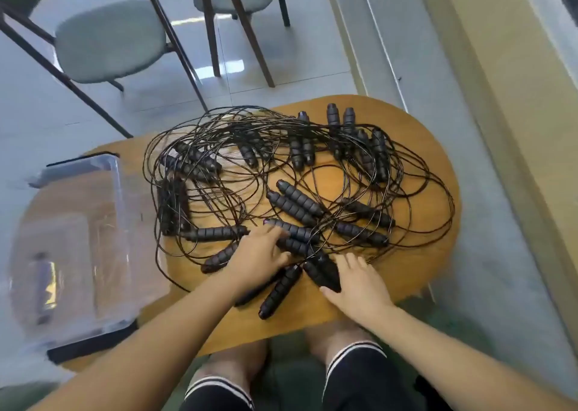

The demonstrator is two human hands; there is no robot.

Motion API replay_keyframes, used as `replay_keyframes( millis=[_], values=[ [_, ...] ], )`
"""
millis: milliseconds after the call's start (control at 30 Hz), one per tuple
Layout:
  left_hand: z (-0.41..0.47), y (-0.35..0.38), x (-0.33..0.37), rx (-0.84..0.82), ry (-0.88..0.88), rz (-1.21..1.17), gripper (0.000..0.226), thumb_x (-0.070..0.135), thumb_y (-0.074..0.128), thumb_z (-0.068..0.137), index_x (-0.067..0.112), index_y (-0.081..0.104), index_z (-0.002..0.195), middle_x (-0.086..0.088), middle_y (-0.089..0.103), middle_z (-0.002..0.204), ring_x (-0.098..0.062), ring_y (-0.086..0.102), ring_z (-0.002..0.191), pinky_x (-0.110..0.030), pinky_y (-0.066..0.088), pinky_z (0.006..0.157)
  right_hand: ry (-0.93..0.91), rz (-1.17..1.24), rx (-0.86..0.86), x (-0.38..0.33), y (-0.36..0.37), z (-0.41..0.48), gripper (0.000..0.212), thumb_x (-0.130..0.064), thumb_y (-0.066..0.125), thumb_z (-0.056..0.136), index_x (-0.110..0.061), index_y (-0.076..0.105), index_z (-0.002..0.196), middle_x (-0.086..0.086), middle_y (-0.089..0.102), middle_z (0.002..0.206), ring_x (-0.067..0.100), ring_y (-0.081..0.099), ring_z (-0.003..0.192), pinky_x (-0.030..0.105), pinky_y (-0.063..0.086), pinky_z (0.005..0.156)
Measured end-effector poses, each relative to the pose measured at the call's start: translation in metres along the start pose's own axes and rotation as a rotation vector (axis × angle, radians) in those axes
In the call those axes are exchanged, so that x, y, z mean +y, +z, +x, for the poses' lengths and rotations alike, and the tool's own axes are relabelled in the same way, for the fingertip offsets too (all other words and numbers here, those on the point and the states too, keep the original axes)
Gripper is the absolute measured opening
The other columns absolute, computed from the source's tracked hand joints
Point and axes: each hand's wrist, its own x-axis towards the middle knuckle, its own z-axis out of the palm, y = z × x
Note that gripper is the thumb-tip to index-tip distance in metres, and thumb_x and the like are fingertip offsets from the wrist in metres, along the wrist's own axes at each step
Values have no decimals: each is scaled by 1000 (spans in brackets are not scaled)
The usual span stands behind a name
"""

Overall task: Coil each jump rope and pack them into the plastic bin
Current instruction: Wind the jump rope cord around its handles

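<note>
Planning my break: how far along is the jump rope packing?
Nothing done: the plastic bin looks empty. In hand: left grip and right grip touch handles at the pile's near edge. Left: all the jump ropes lie tangled on the table.

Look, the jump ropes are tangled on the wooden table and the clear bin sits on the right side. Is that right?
No. In the head view the clear bin sits on the left side, not the right. The jump ropes are tangled on the wooden table.
</note>
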Motion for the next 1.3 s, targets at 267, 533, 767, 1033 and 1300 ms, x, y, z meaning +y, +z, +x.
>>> replay_keyframes(
  millis=[267, 533, 767, 1033, 1300],
  values=[
    [35, 20, 2, 33, 297, 174, 43, 19, 66, 90, 38, 64, 129, 11, 51, 133, -16, 42, 123, -42, 46, 101, 34, 32, -24, 1, 44, 4, 82, -62, 72, 85, -22, 38, 149, -2, 51, 139, 21, 51, 129, 35, 46, 109],
    [68, 25, 17, 85, 430, 198, 40, 18, 63, 90, 41, 65, 122, 15, 40, 153, -15, 27, 149, -43, 37, 112, -63, 474, 0, 23, 11, 2, 85, -41, 75, 85, -43, 25, 154, -36, 40, 139, -6, 44, 129, 16, 38, 108],
    [94, 7, 35, 222, 394, -286, 15, 19, 60, 94, 33, 64, 92, 22, 69, 116, 1, 47, 137, -36, 36, 113, -214, 661, 107, 66, -39, 39, 92, -24, 81, 79, -64, 23, 138, -31, 57, 114, 4, 65, 105, 18, 54, 77],
    [85, 13, 39, 219, 496, -499, 22, 39, 47, 90, 20, 53, 83, 4, 55, 77, -16, 53, 74, -26, 39, 64, -497, 614, 268, 101, -51, 63, 98, -27, 81, 81, -56, 32, 160, -18, 58, 137, 13, 63, 115, 22, 59, 82],
    [46, 68, 47, 405, 615, -401, 32, 52, 50, 98, 23, 55, 87, -3, 57, 77, -14, 57, 71, -35, 45, 63, -683, 524, 489, 123, 0, 53, 91, -26, 79, 80, -37, 41, 162, -8, 64, 138, 21, 68, 112, 31, 59, 82]
  ],
)
